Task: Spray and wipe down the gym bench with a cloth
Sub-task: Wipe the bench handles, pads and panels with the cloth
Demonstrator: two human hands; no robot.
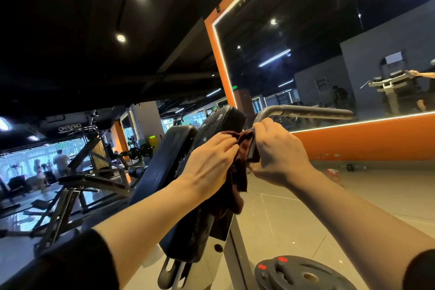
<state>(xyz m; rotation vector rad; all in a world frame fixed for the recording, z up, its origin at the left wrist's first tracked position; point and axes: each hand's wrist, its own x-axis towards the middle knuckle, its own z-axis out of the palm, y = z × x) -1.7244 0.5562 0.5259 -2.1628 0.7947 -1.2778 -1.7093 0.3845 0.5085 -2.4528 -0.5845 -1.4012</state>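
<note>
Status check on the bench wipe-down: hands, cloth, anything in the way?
Left hand pinches cloth against bench pad. Right hand grips handle bar. Nothing blocking.

A dark red cloth (237, 172) hangs soft and matt over worn black padding (164, 167). The handle (306, 112) is dull grey metal. Floor tiles (306, 207) gleam.

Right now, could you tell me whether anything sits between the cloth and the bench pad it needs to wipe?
Nothing visible does. The left hand holds the cloth right against the bench pad, while the right hand grips the metal handle beside it.
</note>
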